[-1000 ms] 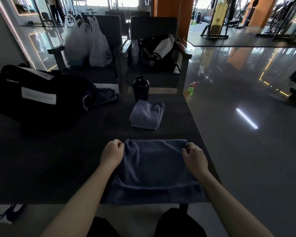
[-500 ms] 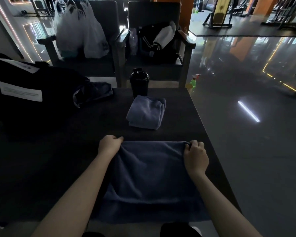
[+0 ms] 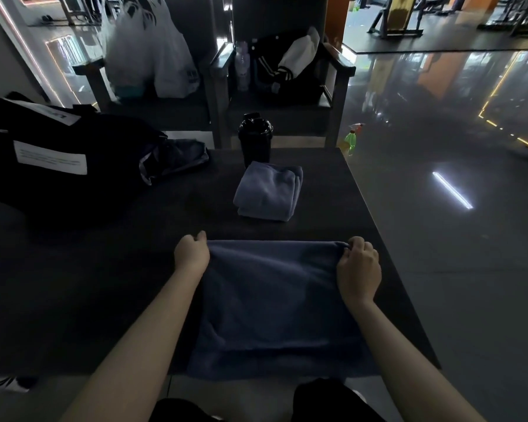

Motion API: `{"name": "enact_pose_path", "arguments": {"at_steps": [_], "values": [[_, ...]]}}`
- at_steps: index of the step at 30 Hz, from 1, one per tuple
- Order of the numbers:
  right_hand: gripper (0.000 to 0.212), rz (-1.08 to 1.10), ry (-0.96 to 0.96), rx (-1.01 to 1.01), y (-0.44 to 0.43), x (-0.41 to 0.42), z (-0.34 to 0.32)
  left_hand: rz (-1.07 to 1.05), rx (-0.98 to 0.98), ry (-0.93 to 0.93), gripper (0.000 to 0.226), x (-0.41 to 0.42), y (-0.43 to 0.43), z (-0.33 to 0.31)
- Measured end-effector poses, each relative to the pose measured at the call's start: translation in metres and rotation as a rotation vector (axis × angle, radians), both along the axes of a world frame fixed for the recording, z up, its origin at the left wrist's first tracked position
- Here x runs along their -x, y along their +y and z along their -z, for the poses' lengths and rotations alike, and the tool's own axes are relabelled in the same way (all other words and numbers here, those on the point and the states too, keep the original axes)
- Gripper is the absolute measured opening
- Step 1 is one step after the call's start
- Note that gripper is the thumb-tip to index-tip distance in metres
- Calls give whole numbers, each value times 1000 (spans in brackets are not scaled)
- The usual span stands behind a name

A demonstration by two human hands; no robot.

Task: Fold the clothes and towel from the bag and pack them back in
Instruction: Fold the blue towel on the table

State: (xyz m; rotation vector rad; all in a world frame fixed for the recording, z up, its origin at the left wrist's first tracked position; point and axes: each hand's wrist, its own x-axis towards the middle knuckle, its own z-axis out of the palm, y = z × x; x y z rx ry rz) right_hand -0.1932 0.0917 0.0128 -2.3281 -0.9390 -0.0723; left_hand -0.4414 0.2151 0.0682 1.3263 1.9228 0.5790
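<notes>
While both hands hold its far corners, the towel (image 3: 275,300) lies spread on the table (image 3: 104,284). It is dark blue, and its near hem reaches the table's near edge, just above the person's knees.

Head view, hands:
- Left hand (image 3: 191,254): fingers curled round the towel's far left corner, gripping the fabric. The forearm lies along the towel's left side and covers part of it.
- Right hand (image 3: 358,271): fingers curled over the far right corner, pinching the edge. The forearm runs along the right side.
- The far edge of the towel is drawn straight between the two hands.

Head view, rest of table:
- Folded cloth (image 3: 269,191): lighter blue, beyond the towel and apart from it, about mid-table.
- Shaker (image 3: 255,140): black, upright, just behind the folded cloth at the table's far edge. Whether they touch, cannot tell.
- Bag (image 3: 73,166): black with a white label, on the far left of the table, well apart from the towel. A dark garment (image 3: 177,158) pokes out of its right end onto the table.

Head view, behind the table:
- Two dark chairs (image 3: 336,86) stand side by side. The left one holds white plastic bags (image 3: 147,50), the right one a black jacket (image 3: 287,65) with white stripes.
- Spray bottle (image 3: 351,140): green, on the glossy floor (image 3: 439,269) beside the table's far right corner.
</notes>
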Motion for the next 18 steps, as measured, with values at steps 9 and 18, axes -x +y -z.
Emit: {"name": "enact_pose_path", "arguments": {"at_steps": [9, 18], "values": [[33, -237, -184, 107, -32, 42, -15, 522, -462, 429, 52, -16, -67, 15], [62, -411, -74, 433, -62, 61, -2, 674, -292, 670, 95, -4, -113, 56]]}}
